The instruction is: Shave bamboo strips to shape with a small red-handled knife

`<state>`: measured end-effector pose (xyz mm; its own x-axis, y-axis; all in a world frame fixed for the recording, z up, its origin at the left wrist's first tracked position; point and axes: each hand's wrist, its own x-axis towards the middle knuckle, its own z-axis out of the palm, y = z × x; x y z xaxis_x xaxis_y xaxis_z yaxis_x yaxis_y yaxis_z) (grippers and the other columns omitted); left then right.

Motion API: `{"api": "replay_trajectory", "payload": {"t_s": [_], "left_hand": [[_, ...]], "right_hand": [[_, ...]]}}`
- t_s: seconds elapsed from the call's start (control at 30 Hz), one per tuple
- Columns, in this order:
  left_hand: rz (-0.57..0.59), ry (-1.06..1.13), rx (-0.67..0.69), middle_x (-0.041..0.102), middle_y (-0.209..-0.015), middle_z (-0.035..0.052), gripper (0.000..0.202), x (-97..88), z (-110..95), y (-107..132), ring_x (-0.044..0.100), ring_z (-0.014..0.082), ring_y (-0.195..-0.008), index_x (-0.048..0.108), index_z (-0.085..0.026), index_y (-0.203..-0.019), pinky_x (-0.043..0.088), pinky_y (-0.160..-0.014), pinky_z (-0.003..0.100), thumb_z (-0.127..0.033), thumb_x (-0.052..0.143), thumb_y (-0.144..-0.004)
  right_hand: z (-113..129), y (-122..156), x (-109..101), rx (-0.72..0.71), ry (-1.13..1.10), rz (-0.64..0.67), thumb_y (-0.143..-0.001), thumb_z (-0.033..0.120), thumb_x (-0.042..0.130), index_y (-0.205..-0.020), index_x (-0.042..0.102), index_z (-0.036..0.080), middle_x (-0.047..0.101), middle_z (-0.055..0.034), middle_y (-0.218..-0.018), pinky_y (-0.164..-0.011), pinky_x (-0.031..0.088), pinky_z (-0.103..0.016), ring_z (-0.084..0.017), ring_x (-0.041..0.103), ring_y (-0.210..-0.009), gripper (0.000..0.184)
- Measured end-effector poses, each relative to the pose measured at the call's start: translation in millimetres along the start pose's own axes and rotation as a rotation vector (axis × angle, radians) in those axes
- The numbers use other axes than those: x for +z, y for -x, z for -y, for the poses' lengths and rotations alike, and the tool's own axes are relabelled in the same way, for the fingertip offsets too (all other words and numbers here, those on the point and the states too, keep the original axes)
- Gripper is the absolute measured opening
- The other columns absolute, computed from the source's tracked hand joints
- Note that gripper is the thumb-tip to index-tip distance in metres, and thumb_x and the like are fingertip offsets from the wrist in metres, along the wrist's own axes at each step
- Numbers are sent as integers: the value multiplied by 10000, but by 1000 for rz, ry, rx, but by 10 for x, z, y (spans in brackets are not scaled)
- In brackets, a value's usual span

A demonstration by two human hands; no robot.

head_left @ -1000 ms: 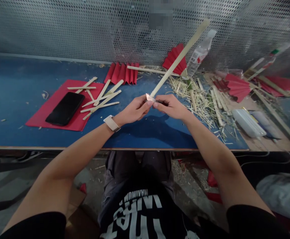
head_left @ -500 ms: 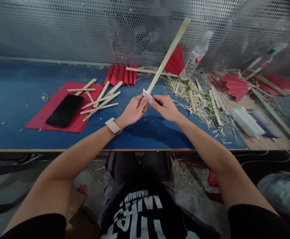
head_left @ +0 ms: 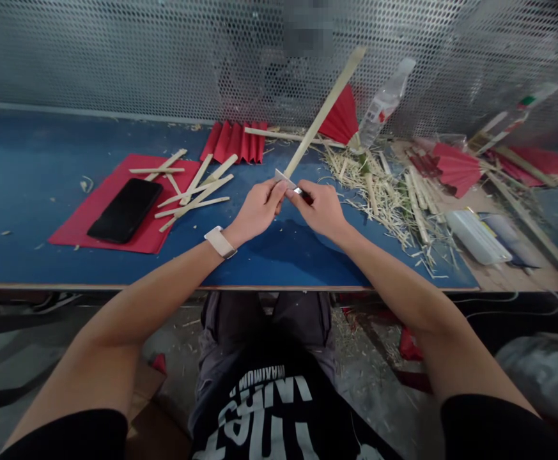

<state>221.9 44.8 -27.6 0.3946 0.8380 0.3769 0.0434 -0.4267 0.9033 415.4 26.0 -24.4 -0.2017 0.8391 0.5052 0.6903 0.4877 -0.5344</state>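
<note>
My left hand [head_left: 261, 207] is closed around the lower end of a long pale bamboo strip [head_left: 324, 115], which slants up and away to the right. In my right hand [head_left: 321, 207] is a knife [head_left: 284, 179]; its short blade lies across the strip near my left fingertips, and a bit of its dark handle shows. Both thumbs are close together at the blade. The strip's near end is hidden by my fingers. Several short bamboo sticks [head_left: 202, 191] lie left of my hands, some resting on red paper [head_left: 77, 223].
A black phone [head_left: 125, 211] rests on the red paper. Pleated red paper [head_left: 235, 142] lies behind. To the right are bamboo shavings [head_left: 394, 211], a red paper fan [head_left: 343, 118], a plastic bottle [head_left: 387, 102] and a white power bank [head_left: 477, 236]. A perforated metal panel [head_left: 139, 57] closes the back.
The strip's far end has dipped slightly. My right hand has turned a little, so more of the knife's handle shows. Both hands stay in nearly the same place.
</note>
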Motion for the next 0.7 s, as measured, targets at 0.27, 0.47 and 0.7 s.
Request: {"api": "replay_trajectory", "payload": {"t_s": [0.27,0.47,0.7], "left_hand": [[82,164,-263,419,-599,-109,466,12,-82,35,297,37,-378,454,-253,-863,258,-368,201,-592,512,-1177],[115,153,-158,425,-633,-107,431,-19,-1,8,355,48,-400,515,-247,-973,315,-385,210,-638,559,-1148],[190,131,-17,433,-643,-101,567,-39,58,-4,364,60,-460,531,-236,-998,332,-433,224,-796,593,-1059]], "right_hand": [[-10,29,33,-23,41,-38,-1138,706,504,-780,427,267,474,12,-632,-656,310,-355,-172,417,-594,571],[-61,-22,-9,-60,-99,83,-1111,817,458,-756,370,272,410,36,-620,-635,298,-359,-152,371,-586,656],[-54,-49,-163,-113,-184,209,-1099,855,450,-747,401,269,402,44,-614,-621,289,-360,-145,380,-585,685]]}}
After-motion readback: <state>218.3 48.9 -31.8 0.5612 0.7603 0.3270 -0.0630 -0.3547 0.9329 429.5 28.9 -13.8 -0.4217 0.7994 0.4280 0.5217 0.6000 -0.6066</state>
